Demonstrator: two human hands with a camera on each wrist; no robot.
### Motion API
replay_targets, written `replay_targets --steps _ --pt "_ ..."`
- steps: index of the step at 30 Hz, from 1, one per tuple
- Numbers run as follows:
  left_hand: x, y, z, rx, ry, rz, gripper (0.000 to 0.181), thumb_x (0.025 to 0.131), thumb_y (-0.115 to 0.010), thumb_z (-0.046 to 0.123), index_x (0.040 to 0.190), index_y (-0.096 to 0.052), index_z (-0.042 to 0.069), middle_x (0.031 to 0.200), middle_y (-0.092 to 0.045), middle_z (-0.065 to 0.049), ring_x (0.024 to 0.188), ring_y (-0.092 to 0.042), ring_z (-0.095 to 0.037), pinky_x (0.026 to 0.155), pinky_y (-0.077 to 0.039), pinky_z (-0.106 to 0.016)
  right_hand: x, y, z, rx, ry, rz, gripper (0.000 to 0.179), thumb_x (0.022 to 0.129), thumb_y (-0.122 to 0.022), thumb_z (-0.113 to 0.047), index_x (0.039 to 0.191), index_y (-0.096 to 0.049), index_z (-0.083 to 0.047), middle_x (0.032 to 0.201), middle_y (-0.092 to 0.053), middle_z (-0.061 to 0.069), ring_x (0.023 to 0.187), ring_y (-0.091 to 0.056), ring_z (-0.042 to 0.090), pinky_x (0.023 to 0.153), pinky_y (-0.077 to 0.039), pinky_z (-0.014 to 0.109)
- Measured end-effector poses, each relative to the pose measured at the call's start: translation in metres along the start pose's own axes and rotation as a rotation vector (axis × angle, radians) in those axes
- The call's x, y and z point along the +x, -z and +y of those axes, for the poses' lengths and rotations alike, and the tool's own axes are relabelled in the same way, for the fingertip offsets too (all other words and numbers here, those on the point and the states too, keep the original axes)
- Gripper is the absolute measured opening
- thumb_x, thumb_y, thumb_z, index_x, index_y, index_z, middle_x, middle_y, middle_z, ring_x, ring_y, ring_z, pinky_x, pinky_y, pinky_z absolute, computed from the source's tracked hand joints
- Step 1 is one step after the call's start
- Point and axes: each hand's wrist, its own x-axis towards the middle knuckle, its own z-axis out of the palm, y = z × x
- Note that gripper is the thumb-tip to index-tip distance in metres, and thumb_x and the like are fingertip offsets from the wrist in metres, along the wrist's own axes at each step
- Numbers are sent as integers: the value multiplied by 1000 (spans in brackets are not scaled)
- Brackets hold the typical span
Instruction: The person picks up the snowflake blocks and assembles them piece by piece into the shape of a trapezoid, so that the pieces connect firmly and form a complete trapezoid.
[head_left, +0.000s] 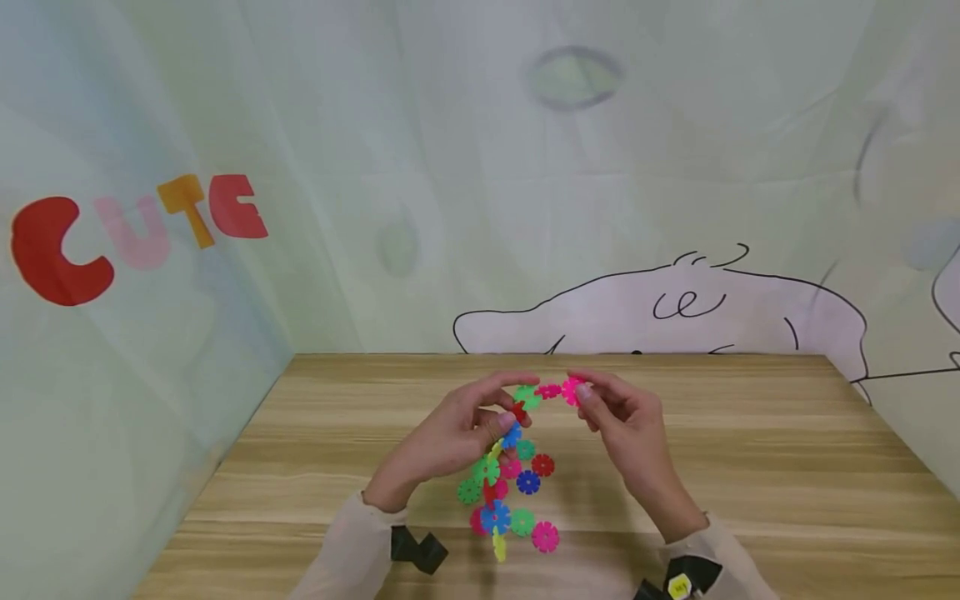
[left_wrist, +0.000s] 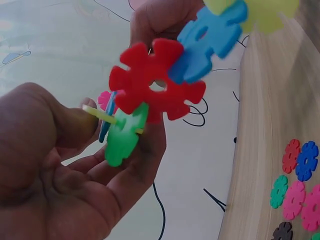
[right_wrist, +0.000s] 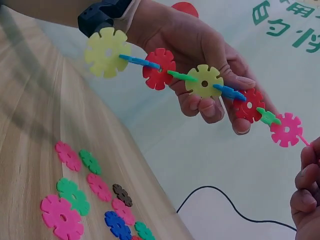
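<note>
A chain of interlocking plastic snowflake discs hangs in the air between my hands, with a yellow disc (right_wrist: 107, 52), red disc (left_wrist: 150, 80) and blue disc (head_left: 496, 517) among its links. My left hand (head_left: 457, 429) pinches the chain partway along, its thumb beside a blue disc (head_left: 512, 436). At the chain's upper right end, my right hand (head_left: 633, 429) pinches a pink disc (head_left: 571, 391) between thumb and fingers. In the right wrist view, another pink disc (right_wrist: 286, 130) is linked just before that end. The lower length of chain dangles below my left hand.
Several loose discs lie on the wooden table (head_left: 750, 467) under the chain, including a dark blue disc (head_left: 528, 482), a pink disc (head_left: 545, 537) and a dark brown disc (right_wrist: 122, 195). A printed cloth backdrop (head_left: 420, 167) stands behind the table and on its left.
</note>
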Motion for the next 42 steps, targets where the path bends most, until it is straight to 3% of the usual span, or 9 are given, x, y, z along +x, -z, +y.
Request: replay_targets --steps 8,17,24,29,35,38,42 --pt "-1 0 -2 36 -43 -2 55 108 -57 0 155 -53 28 116 -72 -13 103 -77 -19 80 -61 -29 -1 0 -4 -21 29 -47 22 107 -67 -17 126 -78 -12 84 -67 -1 75 -61 13 64 -53 23" --pt "2 -3 -1 26 -40 48 50 105 -62 -4 148 -62 22 102 -72 -13 90 -78 -32 65 -52 -19 -2 1 -7 -30 86 -92 22 107 -66 -10 126 -77 -7 82 -65 0 72 -59 14 61 -51 24" --pt "3 -10 -3 68 -22 77 50 102 -62 -10 144 -66 17 99 -73 -15 80 -75 -18 65 -55 -19 -4 -2 -8 22 72 -97 22 106 -66 -9 124 -78 -4 81 -65 -2 73 -59 12 64 -52 23" --pt "3 -13 -4 44 -7 83 51 102 -61 -10 145 -65 17 102 -72 -19 82 -77 -19 69 -57 -20 -3 -2 -7 17 74 -89 22 107 -66 -10 125 -78 -7 81 -63 -4 73 -58 14 63 -51 23" --pt "2 -14 1 -21 -4 41 58 107 -63 5 157 -50 32 129 -65 -13 87 -77 -21 75 -60 -26 -1 0 -12 4 73 -79 27 107 -66 -11 134 -67 -10 79 -62 1 68 -53 16 58 -46 26" --pt "2 -14 3 -62 -7 14 61 110 -61 13 162 -41 37 132 -68 -14 99 -80 -27 86 -63 -33 -1 2 -14 22 63 -118 35 106 -66 -8 140 -57 -9 78 -63 -1 66 -53 16 59 -46 27" --pt "3 -13 4 -128 -7 -43 58 112 -58 17 164 -39 34 124 -75 -18 97 -81 -33 85 -65 -40 -1 1 -15 43 7 -221 41 107 -65 -9 145 -49 -6 80 -64 -5 71 -57 14 63 -50 27"
